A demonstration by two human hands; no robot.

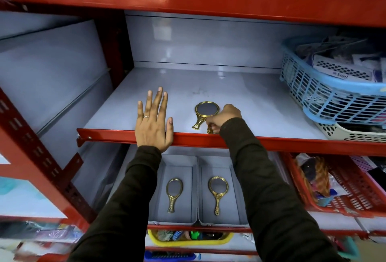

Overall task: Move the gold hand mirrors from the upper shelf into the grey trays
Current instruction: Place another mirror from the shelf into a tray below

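Now right hand (226,118) pinched shut on gold handle (210,129) at shelf lip (117,134); whether second mirror, cannot tell. Gold mirror (206,112) lies flat just at 9 o'clock of that hand. Left hand (153,119) open, flat on shelf, holding nothing. Two mirrors already below, one per grey tray (195,178). Risk: handle snags lip, slips from pinch, drops onto tray mirror, glass cracks.
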